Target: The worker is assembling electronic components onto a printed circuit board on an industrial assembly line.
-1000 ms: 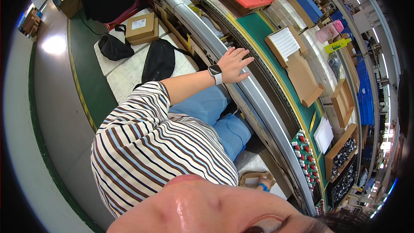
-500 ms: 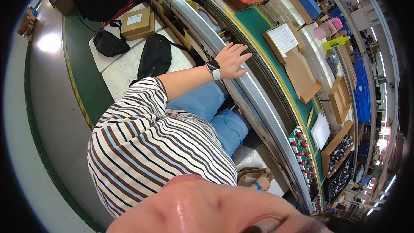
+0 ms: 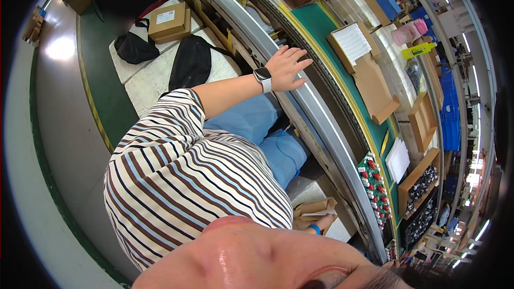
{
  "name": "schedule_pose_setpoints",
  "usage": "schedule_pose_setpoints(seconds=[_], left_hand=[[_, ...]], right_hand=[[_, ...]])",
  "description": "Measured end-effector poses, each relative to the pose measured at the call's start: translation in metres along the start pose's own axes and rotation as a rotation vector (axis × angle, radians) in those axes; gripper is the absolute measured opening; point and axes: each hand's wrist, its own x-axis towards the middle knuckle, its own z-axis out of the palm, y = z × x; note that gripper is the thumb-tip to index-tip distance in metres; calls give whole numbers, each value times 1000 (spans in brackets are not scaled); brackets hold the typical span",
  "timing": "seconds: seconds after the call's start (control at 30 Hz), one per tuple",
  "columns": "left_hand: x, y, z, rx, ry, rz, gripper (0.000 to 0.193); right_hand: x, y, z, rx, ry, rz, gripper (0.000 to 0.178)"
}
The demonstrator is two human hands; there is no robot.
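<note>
My left hand (image 3: 285, 68), with a white-banded watch (image 3: 263, 76) at the wrist, lies on the grey metal rail (image 3: 316, 108) along the conveyor's edge. Its fingers are spread and hold nothing. Low in the view, my right hand (image 3: 325, 221) wears a blue wristband (image 3: 315, 229) and reaches in beside crumpled brown paper or card (image 3: 316, 207). Its fingers are too small and partly hidden, so I cannot tell whether they grip it. Past the rail, green circuit boards (image 3: 375, 190) with red and white parts rest on the line.
On the green work surface are an open carton with white sheets (image 3: 350, 45), a white stack (image 3: 397, 160) and a carton of dark parts (image 3: 421, 188). A pink bottle (image 3: 409, 32) stands farther off. Black bags (image 3: 191, 65) and a closed carton (image 3: 169, 21) lie on the white surface.
My right hand has shifted slightly upward in the view, and the brown paper or card beside it is raised and spread wider. My left hand has slid a little along the rail, fingers still spread.
</note>
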Motion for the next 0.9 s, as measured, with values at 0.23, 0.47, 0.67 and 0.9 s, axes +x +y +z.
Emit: schedule_pose_setpoints(seconds=[0.23,0.47,0.67,0.9], left_hand=[[1,3,0,14,-56,-29,50],[4,-2,-1,22,-39,-1,49],[7,1,1,27,-68,-8,49],[2,4,-2,44,-65,-8,50]], right_hand=[[-19,1,-13,250,4,-61,35],[-21,-1,-11,557,-101,46,31],[-30,-14,-19,842,-172,106,33],[-11,6,-18,603,-71,-24,31]])
